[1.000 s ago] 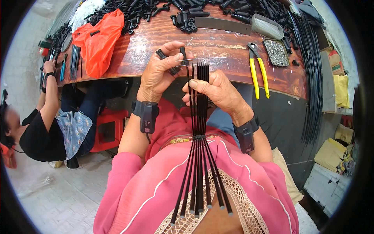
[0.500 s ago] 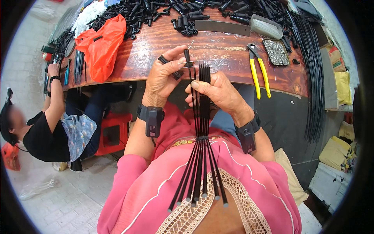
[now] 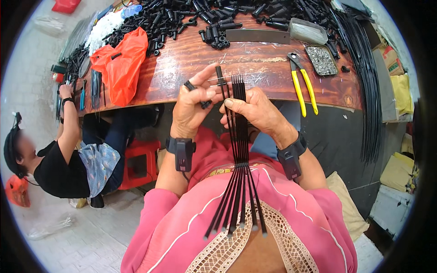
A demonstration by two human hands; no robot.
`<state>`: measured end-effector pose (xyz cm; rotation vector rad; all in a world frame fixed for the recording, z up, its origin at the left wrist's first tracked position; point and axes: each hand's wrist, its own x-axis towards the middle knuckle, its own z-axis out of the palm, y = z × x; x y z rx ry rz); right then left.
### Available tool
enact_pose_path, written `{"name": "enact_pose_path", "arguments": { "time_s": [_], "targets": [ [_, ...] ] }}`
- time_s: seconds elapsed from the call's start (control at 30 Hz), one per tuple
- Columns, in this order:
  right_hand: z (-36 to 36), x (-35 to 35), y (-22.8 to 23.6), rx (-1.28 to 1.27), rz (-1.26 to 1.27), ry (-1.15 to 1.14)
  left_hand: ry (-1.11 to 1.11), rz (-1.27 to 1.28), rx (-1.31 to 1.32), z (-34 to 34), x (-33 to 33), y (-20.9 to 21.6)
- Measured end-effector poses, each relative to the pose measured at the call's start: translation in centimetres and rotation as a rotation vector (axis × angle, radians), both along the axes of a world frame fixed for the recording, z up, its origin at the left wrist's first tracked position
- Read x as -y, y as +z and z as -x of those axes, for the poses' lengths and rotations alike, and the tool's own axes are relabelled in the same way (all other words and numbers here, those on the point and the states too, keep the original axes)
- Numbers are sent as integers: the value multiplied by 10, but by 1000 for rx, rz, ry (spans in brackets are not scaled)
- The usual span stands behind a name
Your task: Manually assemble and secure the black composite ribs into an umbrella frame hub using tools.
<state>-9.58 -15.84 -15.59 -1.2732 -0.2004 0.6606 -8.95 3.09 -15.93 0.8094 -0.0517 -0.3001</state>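
Left hand [image 3: 186, 111] has lowered its thumb away from the upright black tube [image 3: 219, 73] since the earlier frame. Tube stands at the upper end of the black rods [image 3: 241, 132], left of the main bunch. Right hand [image 3: 259, 111] is clamped on the rods; left is curled around short black tubes [image 3: 190, 85]. Hands close together; cannot tell if they touch. Yellow-handled pliers [image 3: 298, 88] lie on the table [image 3: 182, 63], handles overhanging its edge.
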Motion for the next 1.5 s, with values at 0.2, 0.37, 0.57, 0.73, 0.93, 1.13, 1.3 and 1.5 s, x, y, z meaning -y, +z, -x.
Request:
{"name": "enact_pose_path", "arguments": {
  "time_s": [0.2,0.37,0.57,0.73,0.93,1.13,1.3,1.5],
  "targets": [
    [-6,2,-5,88,10,26,159,-188,-47,9,19,13],
    [-5,2,4,155,54,48,292,-230,-92,11,28,16],
    [-3,5,9,252,77,-52,374,-316,-49,10,33,10],
    [-11,9,9,426,248,-191,503,-404,35,11,41,5],
    [-8,9,13,349,151,-178,508,-316,25,15,56,14],
    [-5,7,4,294,140,-216,490,-239,-3,16,54,10],
    [-4,10,6,263,125,-205,485,-182,27,15,51,4],
    [-11,16,-7,59,-12,-88,382,-137,23,17,52,5]
  ]
}}
